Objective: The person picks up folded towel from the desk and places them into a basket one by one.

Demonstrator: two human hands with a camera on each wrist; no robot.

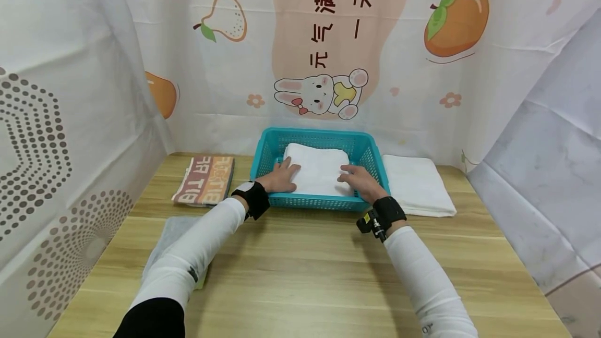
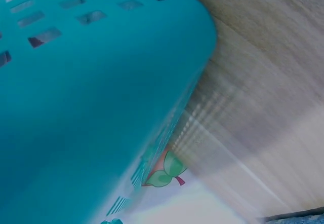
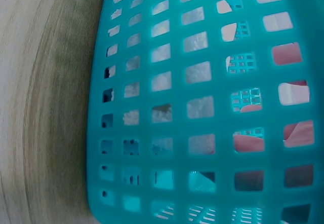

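A folded white towel [image 1: 319, 168] lies inside a teal plastic basket [image 1: 314, 202]. My left hand [image 1: 280, 176] reaches over the basket's left front corner, fingers spread, touching the towel's left side. At the opposite side, my right hand [image 1: 361, 179] is inside the basket with its loosely bent fingers at the towel's right edge. The left wrist view is filled by the basket's outer wall [image 2: 101, 92], which hides that hand. Through the holes of the basket wall [image 3: 174, 122] in the right wrist view, bits of white cloth and of fingers show.
A second folded white towel [image 1: 418, 184] lies just right of the basket. On the left is a folded patterned towel [image 1: 204, 179] in orange and brown. A grey cloth [image 1: 171, 233] lies partly under my left forearm. Behind the wooden table [image 1: 300, 275] hangs a printed curtain [image 1: 225, 82].
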